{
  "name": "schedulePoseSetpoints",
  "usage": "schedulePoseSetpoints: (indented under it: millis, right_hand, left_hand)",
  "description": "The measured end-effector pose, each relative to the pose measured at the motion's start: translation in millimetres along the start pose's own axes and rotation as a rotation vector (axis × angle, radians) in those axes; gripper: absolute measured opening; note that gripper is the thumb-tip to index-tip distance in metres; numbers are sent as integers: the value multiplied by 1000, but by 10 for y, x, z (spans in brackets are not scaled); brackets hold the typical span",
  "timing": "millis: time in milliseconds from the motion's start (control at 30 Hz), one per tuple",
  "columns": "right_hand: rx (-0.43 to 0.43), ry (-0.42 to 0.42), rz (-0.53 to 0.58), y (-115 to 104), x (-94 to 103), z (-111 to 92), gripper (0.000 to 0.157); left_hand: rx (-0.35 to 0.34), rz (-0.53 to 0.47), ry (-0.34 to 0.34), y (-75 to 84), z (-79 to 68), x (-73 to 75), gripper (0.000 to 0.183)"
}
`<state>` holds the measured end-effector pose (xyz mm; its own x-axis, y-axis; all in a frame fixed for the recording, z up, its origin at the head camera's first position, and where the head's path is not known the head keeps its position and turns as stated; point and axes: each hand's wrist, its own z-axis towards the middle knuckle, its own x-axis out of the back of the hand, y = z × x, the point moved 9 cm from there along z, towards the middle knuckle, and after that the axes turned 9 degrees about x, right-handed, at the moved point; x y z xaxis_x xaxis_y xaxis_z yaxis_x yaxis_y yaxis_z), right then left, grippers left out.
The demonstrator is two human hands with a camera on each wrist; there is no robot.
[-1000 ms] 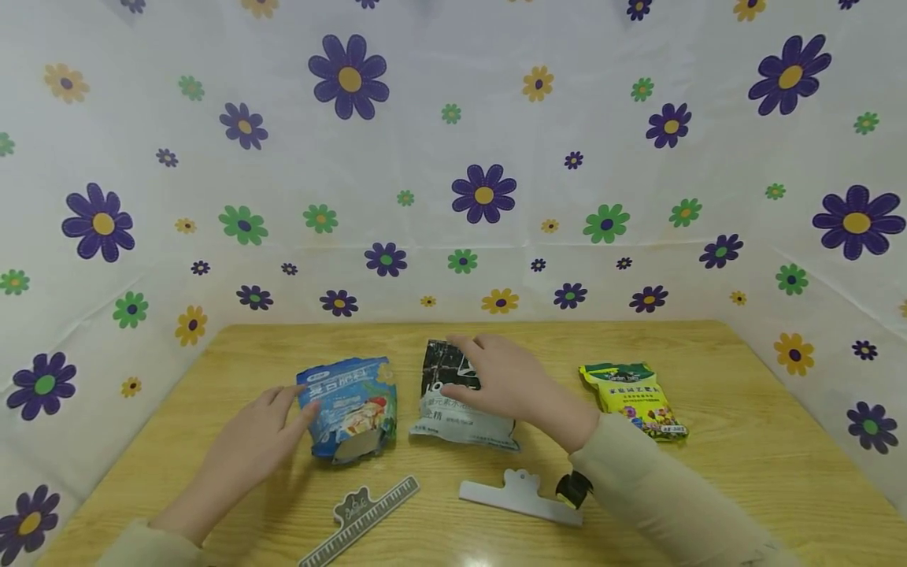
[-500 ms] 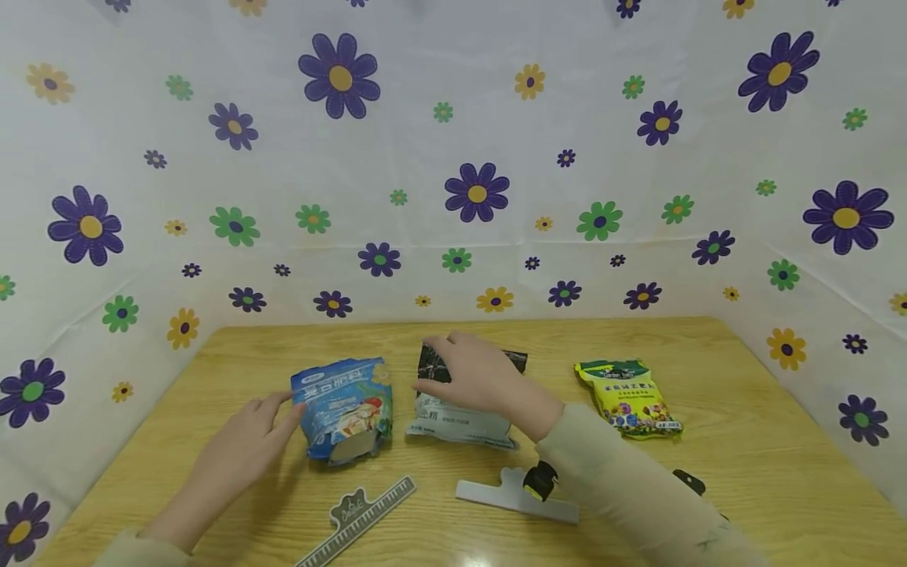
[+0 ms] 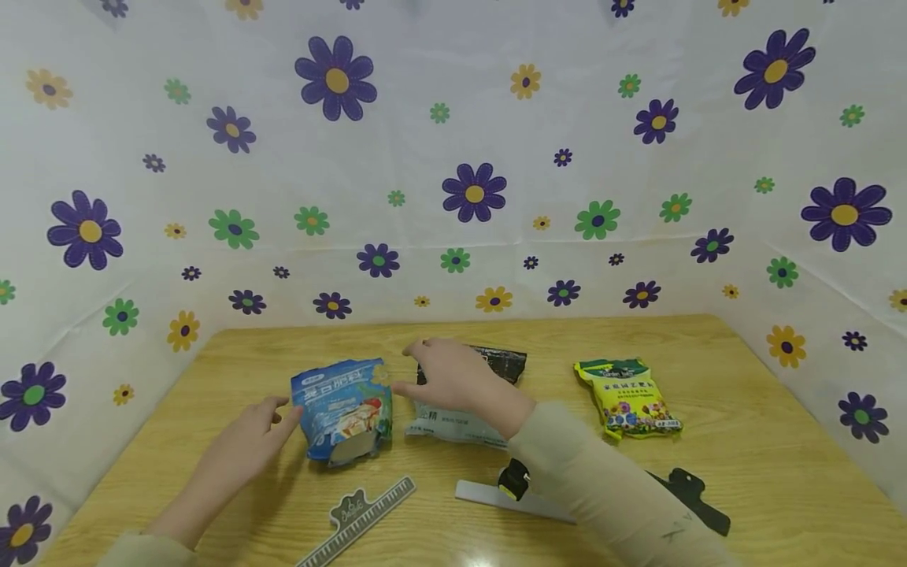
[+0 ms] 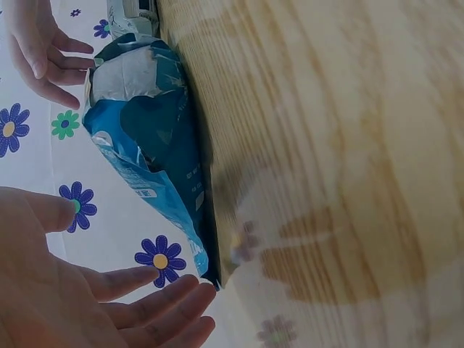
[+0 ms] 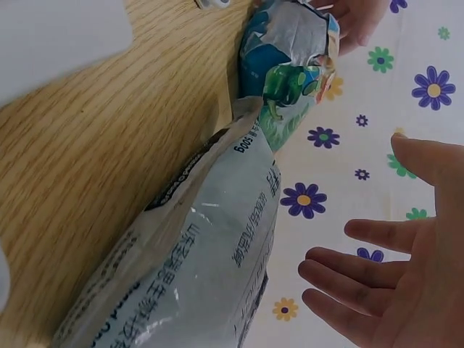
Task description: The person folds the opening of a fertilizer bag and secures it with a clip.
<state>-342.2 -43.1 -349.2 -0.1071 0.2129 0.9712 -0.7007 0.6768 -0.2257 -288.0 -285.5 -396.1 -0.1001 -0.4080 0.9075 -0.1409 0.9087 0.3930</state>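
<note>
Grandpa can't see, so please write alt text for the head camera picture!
A person's left hand is beside a blue bag and the right hand is over a black-and-grey bag on a wooden table. A yellow bag lies to the right; nearer the viewer are a patterned clip, a white clip and a black clip.

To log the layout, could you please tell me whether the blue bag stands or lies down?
The blue bag lies down: its printed front faces up, and the left wrist view shows it stretched along the table.
</note>
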Motion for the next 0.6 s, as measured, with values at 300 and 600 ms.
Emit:
schedulePoseSetpoints:
  millis: [300, 600]
  right_hand:
    - [-12, -32, 0, -56, -144, 118, 65]
    - [0, -65, -12, -123, -333, 205, 64]
  left_hand:
    - [19, -31, -39, -43, 59, -73, 72]
    - [55, -31, -78, -74, 116, -188, 65]
